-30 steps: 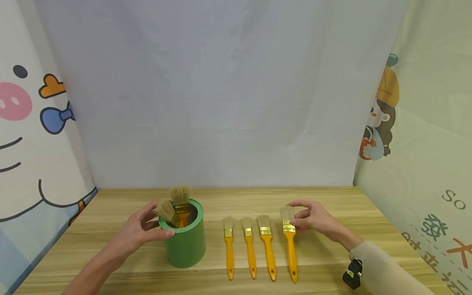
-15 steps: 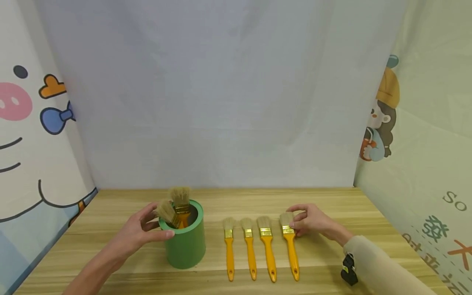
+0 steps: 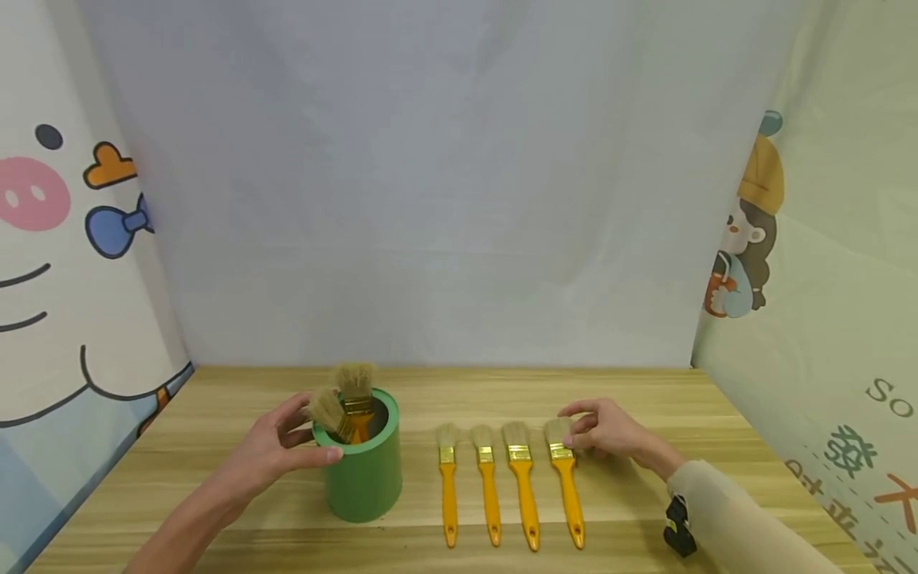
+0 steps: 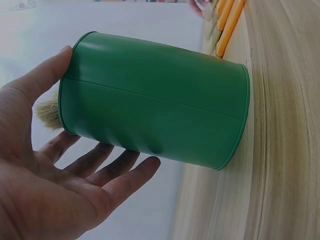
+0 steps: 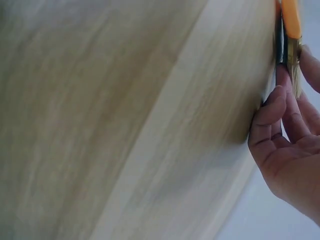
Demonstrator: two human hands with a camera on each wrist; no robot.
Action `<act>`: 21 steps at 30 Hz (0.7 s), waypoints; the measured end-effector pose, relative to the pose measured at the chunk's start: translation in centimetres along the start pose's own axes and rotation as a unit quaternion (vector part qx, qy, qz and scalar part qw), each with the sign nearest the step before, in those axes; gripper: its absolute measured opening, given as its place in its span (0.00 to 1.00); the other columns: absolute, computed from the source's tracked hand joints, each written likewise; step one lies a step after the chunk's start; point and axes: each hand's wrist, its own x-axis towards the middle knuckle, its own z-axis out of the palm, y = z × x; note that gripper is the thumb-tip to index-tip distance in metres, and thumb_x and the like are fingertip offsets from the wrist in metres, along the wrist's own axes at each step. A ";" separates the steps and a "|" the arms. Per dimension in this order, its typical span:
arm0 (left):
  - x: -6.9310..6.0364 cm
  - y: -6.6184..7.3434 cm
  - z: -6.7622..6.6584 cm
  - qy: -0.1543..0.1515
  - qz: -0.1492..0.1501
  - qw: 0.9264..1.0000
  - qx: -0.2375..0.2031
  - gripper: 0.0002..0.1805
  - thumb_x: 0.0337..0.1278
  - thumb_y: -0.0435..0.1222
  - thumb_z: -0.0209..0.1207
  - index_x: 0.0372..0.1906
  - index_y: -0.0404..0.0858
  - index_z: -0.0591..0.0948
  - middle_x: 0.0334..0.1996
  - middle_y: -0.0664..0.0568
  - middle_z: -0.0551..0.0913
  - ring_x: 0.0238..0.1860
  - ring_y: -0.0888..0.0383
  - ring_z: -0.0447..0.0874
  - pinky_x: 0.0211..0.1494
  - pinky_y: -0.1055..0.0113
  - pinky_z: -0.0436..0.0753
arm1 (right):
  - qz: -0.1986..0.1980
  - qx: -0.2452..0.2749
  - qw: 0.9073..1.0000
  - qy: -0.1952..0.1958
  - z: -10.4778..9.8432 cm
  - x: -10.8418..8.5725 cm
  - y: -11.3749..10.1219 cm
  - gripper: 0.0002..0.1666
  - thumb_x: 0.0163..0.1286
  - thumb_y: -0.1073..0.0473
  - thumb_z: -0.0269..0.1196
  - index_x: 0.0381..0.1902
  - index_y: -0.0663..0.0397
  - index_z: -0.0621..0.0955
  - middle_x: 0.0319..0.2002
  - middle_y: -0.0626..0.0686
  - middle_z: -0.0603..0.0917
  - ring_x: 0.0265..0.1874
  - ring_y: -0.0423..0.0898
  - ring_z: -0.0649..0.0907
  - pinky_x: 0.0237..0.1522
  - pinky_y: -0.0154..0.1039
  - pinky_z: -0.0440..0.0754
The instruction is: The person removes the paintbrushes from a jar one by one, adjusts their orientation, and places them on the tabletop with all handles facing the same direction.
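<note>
A green can (image 3: 364,482) stands upright on the wooden table, with two paintbrushes (image 3: 356,391) in it, bristles up. My left hand (image 3: 267,450) holds the can near its rim, thumb on the near side and fingers round the far side; in the left wrist view the fingertips (image 4: 145,167) lie along the green wall. To the right, my right hand (image 3: 610,434) pinches the rightmost yellow-handled paintbrush (image 3: 571,498) at its metal band and bristles. That brush lies low at the table, handle toward me. Whether it fully touches the wood, I cannot tell.
Three more yellow-handled paintbrushes (image 3: 526,498) lie side by side between the can and my right hand, bristles away from me. A pale cloth (image 3: 445,199) hangs behind the table (image 3: 459,391). Printed cloths flank both sides. A small black device (image 3: 678,526) sits on my right wrist.
The right hand has lowered the rightmost paintbrush a little toward the table, and its handle end has shifted slightly right. My left hand keeps its hold on the can.
</note>
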 end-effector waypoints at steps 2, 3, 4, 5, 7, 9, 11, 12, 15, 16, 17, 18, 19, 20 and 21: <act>0.0 0.0 0.0 0.001 0.001 1.000 -0.001 0.51 0.65 0.41 0.71 0.84 0.35 0.54 0.77 0.27 0.61 0.75 0.26 0.63 0.66 0.40 0.79 | -0.002 -0.008 1.000 0.002 0.1 0.0 0.0 0.31 0.71 0.65 0.72 0.67 0.73 0.76 0.39 0.56 0.87 0.23 0.46 0.74 0.22 0.38 0.72; 0.0 0.0 0.0 0.002 0.002 1.000 -0.001 0.51 0.65 0.41 0.71 0.84 0.35 0.54 0.77 0.27 0.61 0.74 0.26 0.63 0.66 0.40 0.79 | -0.004 -0.012 1.000 0.003 0.1 0.0 0.0 0.31 0.70 0.64 0.72 0.66 0.72 0.77 0.40 0.56 0.87 0.23 0.46 0.75 0.22 0.38 0.72; 0.0 0.0 0.0 0.002 0.003 1.000 -0.001 0.51 0.65 0.40 0.71 0.84 0.35 0.54 0.77 0.27 0.61 0.74 0.26 0.64 0.65 0.41 0.79 | -0.005 -0.017 1.000 0.004 0.1 0.1 0.0 0.31 0.70 0.64 0.72 0.66 0.72 0.77 0.40 0.57 0.87 0.23 0.46 0.75 0.22 0.38 0.72; 0.0 0.0 0.0 0.003 0.003 1.000 -0.001 0.51 0.65 0.41 0.71 0.84 0.35 0.54 0.77 0.27 0.62 0.74 0.27 0.64 0.65 0.41 0.79 | -0.006 -0.021 1.000 0.005 0.1 0.1 0.0 0.30 0.70 0.64 0.72 0.66 0.71 0.77 0.41 0.57 0.87 0.24 0.46 0.75 0.22 0.38 0.72; 0.0 0.0 0.0 0.004 0.004 1.000 -0.001 0.51 0.65 0.41 0.71 0.83 0.35 0.55 0.76 0.28 0.62 0.74 0.27 0.64 0.65 0.41 0.79 | -0.009 -0.028 1.000 0.005 0.2 0.1 0.0 0.30 0.70 0.64 0.73 0.65 0.71 0.78 0.41 0.57 0.86 0.24 0.47 0.76 0.22 0.38 0.73; -0.1 0.0 -0.1 0.003 0.005 1.000 0.000 0.50 0.64 0.40 0.71 0.83 0.35 0.56 0.76 0.28 0.62 0.74 0.27 0.64 0.65 0.41 0.80 | -0.010 -0.032 0.999 0.004 0.2 0.1 -0.1 0.30 0.70 0.64 0.73 0.65 0.71 0.78 0.41 0.57 0.86 0.24 0.47 0.77 0.22 0.39 0.73; 0.0 0.0 -0.1 0.002 0.005 1.000 0.001 0.50 0.64 0.41 0.72 0.83 0.35 0.56 0.76 0.28 0.62 0.74 0.26 0.64 0.65 0.41 0.80 | -0.012 -0.033 0.999 0.003 0.2 0.1 -0.2 0.30 0.70 0.64 0.73 0.65 0.72 0.77 0.41 0.57 0.86 0.24 0.47 0.77 0.22 0.38 0.73; 0.0 0.0 -0.1 0.002 0.004 1.000 0.002 0.50 0.64 0.41 0.72 0.83 0.35 0.56 0.76 0.28 0.62 0.74 0.26 0.64 0.65 0.41 0.80 | -0.013 -0.034 0.999 0.003 0.2 0.0 -0.3 0.30 0.70 0.64 0.73 0.65 0.72 0.77 0.41 0.57 0.86 0.25 0.47 0.77 0.22 0.38 0.73; 0.0 0.1 -0.1 0.000 0.000 1.000 0.002 0.51 0.65 0.41 0.71 0.84 0.36 0.55 0.77 0.28 0.61 0.74 0.26 0.63 0.65 0.41 0.79 | -0.015 -0.037 0.999 0.003 0.3 0.0 -0.4 0.30 0.70 0.64 0.73 0.65 0.72 0.77 0.41 0.57 0.86 0.25 0.47 0.77 0.22 0.38 0.73; 0.0 0.2 -0.1 -0.001 -0.002 1.000 0.002 0.51 0.65 0.41 0.71 0.84 0.36 0.54 0.77 0.27 0.61 0.74 0.26 0.63 0.65 0.41 0.79 | -0.015 -0.039 0.999 0.004 0.2 -0.1 -0.5 0.30 0.70 0.64 0.73 0.65 0.72 0.77 0.41 0.57 0.86 0.25 0.48 0.78 0.22 0.38 0.73; 0.0 0.2 -0.1 -0.002 -0.004 1.000 0.002 0.51 0.65 0.41 0.71 0.84 0.35 0.54 0.77 0.27 0.61 0.75 0.26 0.63 0.65 0.41 0.79 | -0.016 -0.041 0.999 0.004 0.2 -0.1 -0.5 0.30 0.70 0.64 0.73 0.65 0.72 0.77 0.41 0.57 0.86 0.26 0.48 0.78 0.22 0.38 0.73; 0.0 0.2 -0.1 -0.003 -0.006 1.000 0.001 0.52 0.65 0.42 0.71 0.84 0.35 0.53 0.77 0.27 0.60 0.75 0.26 0.62 0.65 0.41 0.79 | -0.016 -0.043 0.999 0.004 0.2 -0.1 -0.5 0.29 0.70 0.64 0.73 0.64 0.72 0.78 0.41 0.57 0.86 0.26 0.48 0.78 0.22 0.38 0.73; 0.0 0.3 -0.1 -0.004 -0.007 1.000 0.001 0.52 0.65 0.42 0.71 0.84 0.35 0.53 0.77 0.27 0.60 0.75 0.26 0.62 0.65 0.41 0.79 | -0.016 -0.045 0.999 0.004 0.2 -0.1 -0.5 0.29 0.70 0.64 0.73 0.64 0.72 0.78 0.41 0.57 0.86 0.27 0.48 0.79 0.22 0.39 0.73; 0.0 0.3 -0.1 -0.004 -0.008 1.000 0.000 0.52 0.65 0.42 0.71 0.84 0.35 0.53 0.77 0.27 0.60 0.75 0.26 0.62 0.65 0.41 0.79 | -0.017 -0.046 0.999 0.004 0.2 -0.1 -0.4 0.29 0.70 0.63 0.73 0.64 0.71 0.78 0.41 0.57 0.86 0.27 0.49 0.79 0.23 0.39 0.74; 0.0 0.3 -0.1 -0.005 -0.008 1.000 -0.001 0.52 0.65 0.42 0.71 0.84 0.35 0.53 0.77 0.27 0.60 0.75 0.26 0.61 0.66 0.41 0.79 | -0.018 -0.048 0.999 0.005 0.2 -0.1 -0.4 0.29 0.70 0.63 0.73 0.64 0.71 0.78 0.41 0.56 0.86 0.27 0.49 0.80 0.23 0.39 0.74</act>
